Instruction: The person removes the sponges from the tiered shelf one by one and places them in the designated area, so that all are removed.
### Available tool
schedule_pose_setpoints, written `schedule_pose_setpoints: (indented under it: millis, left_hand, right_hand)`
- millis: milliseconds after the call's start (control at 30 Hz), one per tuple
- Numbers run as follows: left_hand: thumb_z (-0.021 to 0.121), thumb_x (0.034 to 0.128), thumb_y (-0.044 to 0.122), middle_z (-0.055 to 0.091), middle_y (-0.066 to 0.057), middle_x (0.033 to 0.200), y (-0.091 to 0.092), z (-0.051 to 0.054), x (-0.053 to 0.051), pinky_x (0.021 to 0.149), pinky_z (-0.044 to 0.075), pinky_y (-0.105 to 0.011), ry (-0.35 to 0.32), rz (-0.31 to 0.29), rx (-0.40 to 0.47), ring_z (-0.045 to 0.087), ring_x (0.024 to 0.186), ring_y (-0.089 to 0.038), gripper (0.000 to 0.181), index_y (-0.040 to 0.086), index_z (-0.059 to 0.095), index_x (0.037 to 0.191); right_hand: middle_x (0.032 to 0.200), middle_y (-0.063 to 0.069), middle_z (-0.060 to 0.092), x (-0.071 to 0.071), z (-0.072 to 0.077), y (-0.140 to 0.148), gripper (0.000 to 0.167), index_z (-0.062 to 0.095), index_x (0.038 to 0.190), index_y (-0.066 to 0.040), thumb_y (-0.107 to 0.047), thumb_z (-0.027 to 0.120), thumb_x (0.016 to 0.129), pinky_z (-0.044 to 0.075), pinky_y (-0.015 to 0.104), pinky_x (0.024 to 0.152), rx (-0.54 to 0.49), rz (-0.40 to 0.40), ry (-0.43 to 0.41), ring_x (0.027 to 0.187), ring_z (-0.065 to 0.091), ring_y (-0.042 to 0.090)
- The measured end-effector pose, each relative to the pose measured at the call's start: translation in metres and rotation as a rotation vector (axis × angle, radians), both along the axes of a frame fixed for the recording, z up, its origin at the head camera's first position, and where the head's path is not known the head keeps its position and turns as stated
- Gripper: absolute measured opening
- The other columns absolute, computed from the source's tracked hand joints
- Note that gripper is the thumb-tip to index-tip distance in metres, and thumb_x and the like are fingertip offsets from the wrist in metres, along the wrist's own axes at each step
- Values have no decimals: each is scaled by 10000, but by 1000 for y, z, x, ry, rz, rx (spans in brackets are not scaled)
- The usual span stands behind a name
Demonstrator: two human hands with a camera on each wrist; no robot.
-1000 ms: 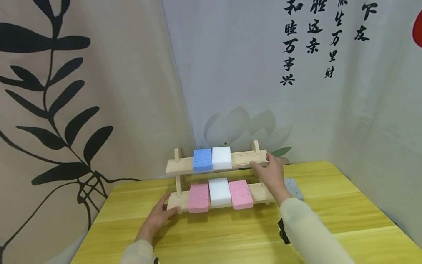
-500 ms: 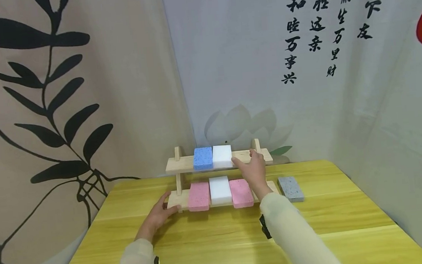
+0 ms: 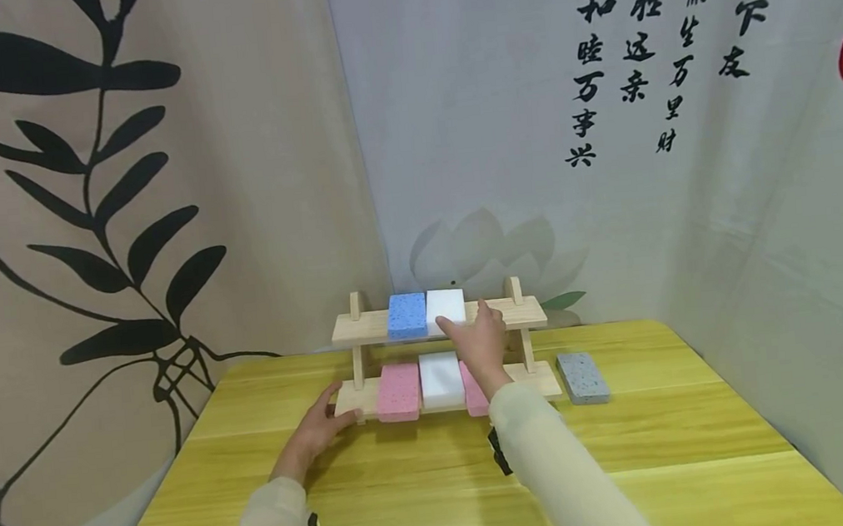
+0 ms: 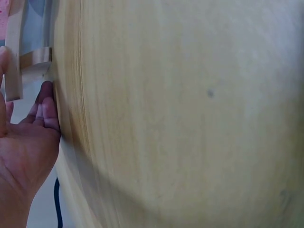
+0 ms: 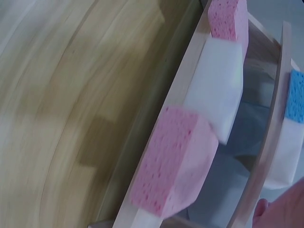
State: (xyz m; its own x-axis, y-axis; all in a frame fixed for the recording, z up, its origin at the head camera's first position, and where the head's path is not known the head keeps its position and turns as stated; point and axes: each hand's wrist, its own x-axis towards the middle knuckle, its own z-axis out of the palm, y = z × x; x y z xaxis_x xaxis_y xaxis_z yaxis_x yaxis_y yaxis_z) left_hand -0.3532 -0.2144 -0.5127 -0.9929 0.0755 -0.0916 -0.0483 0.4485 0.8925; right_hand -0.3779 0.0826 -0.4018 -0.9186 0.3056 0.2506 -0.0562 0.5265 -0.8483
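In the head view, a two-tier wooden rack (image 3: 531,312) bears a blue sponge (image 3: 407,315) and a white sponge (image 3: 443,301) on its upper shelf. On the lower shelf stand a pink sponge (image 3: 398,392), a white sponge (image 3: 441,380) and another pink sponge (image 3: 475,394), partly hidden by my right arm. My left hand (image 3: 314,431) grips the lower shelf's left end between thumb and fingers; the left wrist view shows this hand (image 4: 28,147) too. My right hand (image 3: 480,346), fingers spread, has its thumb at the upper white sponge's front; contact cannot be told.
A grey sponge (image 3: 583,378) lies on the yellow wood-grained table (image 3: 412,498), right of the rack. Behind the table hangs a curtain (image 3: 272,184) with dark leaves and writing.
My right hand has moved left along the upper shelf, from its right end to the white sponge, uncovering the grey sponge. My left hand has stayed at the lower shelf's end.
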Motion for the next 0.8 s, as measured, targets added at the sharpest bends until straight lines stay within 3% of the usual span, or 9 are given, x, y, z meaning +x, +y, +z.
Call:
schedule_pose_setpoints:
  millis: [300, 467, 800]
  left_hand:
    - [698, 932, 393, 510, -265, 1349, -2, 2, 3, 985, 416, -557, 5, 2, 10, 554, 1151, -343, 852, 144, 210, 1584]
    - [699, 937, 366, 528, -260, 1311, 0, 1, 3, 965, 434, -535, 15, -6, 29, 573, 1109, -322, 840, 132, 212, 1581]
    - [694, 940, 370, 505, -284, 1349, 1, 0, 2, 979, 421, -556, 14, -6, 31, 562, 1134, -341, 834, 138, 214, 1580]
  right_hand:
    - [1430, 272, 387, -8, -7, -19, 1003, 357, 1497, 28, -539, 786, 789, 341, 500, 1089, -22, -15, 10, 1327, 355, 409]
    - [1419, 266, 383, -12, -9, -22, 1027, 338, 1504, 29, -546, 787, 781, 353, 498, 1074, -18, -32, -5, 1308, 356, 398]
    - [1375, 268, 430, -13, -6, -25, 1007, 382, 1473, 34, -573, 778, 773, 389, 522, 1012, 58, -74, -34, 1241, 408, 407]
